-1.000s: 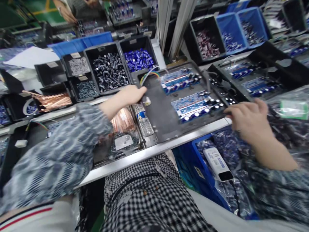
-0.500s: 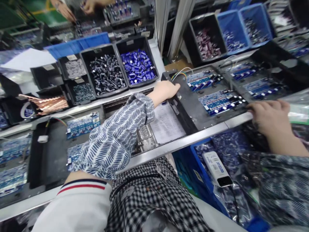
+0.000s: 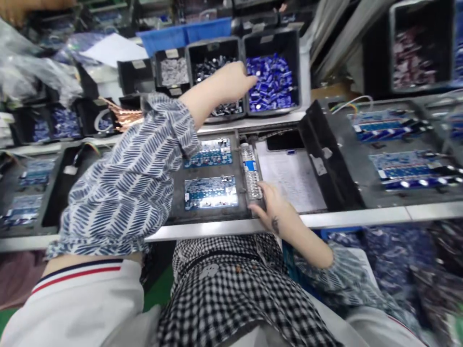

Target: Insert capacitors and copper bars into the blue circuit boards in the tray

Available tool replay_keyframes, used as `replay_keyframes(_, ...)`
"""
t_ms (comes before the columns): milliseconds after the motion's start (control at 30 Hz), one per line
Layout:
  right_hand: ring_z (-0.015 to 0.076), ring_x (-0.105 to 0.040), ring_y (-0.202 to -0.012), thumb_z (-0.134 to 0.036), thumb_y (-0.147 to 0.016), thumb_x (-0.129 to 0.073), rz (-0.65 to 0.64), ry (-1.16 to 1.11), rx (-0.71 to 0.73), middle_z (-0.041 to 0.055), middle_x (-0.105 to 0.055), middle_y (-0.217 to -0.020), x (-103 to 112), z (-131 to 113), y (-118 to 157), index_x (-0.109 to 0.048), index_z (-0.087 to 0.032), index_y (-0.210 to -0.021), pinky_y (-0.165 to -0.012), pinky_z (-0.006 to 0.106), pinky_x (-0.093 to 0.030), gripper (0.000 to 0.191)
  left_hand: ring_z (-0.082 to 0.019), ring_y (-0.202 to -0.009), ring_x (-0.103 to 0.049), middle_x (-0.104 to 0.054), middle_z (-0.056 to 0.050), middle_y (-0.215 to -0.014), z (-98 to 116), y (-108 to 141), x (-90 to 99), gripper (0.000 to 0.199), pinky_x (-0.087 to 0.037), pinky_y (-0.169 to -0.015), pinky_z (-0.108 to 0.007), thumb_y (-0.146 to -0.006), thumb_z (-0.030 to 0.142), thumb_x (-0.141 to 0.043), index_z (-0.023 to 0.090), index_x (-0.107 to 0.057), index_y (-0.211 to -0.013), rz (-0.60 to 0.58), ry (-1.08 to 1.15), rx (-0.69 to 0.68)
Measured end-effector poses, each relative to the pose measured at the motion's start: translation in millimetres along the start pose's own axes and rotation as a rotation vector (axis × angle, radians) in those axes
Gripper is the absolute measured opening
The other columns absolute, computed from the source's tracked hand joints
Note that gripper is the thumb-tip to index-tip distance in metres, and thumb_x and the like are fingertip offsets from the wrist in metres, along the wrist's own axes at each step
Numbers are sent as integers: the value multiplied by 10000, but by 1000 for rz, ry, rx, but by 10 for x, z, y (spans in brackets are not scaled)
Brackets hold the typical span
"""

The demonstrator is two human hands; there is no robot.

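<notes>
Head view: left hand (image 3: 231, 79) now over capacitor bin (image 3: 217, 72) (grip unclear); right hand (image 3: 273, 209) off tray (image 3: 343, 144), fingers spread.

An electronics assembly workshop; bins of capacitors (image 3: 272, 82) and trays of circuit boards (image 3: 211, 193) line the bench.

I see a crowded workbench (image 3: 361, 214) with a pale metal front edge running across my view. Dark bins (image 3: 173, 72) line its back, a blue crate (image 3: 188, 31) behind them. Grey uprights (image 3: 336, 33) rise at the right. Green floor (image 3: 159, 294) shows under the bench. Light is bright and even, with glare on the metal.
</notes>
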State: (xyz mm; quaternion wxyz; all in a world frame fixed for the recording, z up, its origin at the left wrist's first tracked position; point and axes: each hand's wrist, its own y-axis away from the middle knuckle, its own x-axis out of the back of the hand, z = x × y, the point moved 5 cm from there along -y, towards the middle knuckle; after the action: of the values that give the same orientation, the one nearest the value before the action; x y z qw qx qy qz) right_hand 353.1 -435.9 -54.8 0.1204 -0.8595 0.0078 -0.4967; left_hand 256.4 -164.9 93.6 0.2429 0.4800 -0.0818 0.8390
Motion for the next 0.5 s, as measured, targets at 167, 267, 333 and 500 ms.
replay_keyframes(167,328,-725,-1060,-363,-934,-534,-72,-63,-188,194,-705,-1229,-298,-74,-141,-510,-137,-1410,-874,485,-618,527,-277,-1115,-570,-658,-224,-1310,-1107,195,375,407,-384,-1020,-393,-1010,277,-528,-19,-652,-1260,124,-189,103)
replay_keyframes(267,302,-746,-907,-348,-893,-545,-89,-69,-249,139,-748,-1080,-185,45,-86,-542,-173,-1372,-795,457,-624,510,-211,-1058,-500,-638,-157,-1336,-1711,140,539,369,-360,-1026,-351,-1034,274,-516,31,-592,-1300,200,-267,207)
replay_keyframes(333,294,-743,-903,-376,-883,-551,-94,-90,-269,133,-747,-1064,-112,145,-43,-541,-182,-1353,-807,453,-618,509,-178,-1029,-448,-611,-120,-1358,-2018,40,660,346,-341,-1023,-306,-1055,246,-490,37,-544,-1324,252,-307,261)
replay_keyframes(500,251,-733,-840,-455,-881,-562,-146,-139,-350,110,-738,-1051,-37,375,27,-511,-211,-1337,-713,380,-608,519,-141,-999,-398,-582,-93,-1340,-2311,-310,871,266,-315,-1021,-258,-1081,148,-421,41,-503,-1311,308,-334,272)
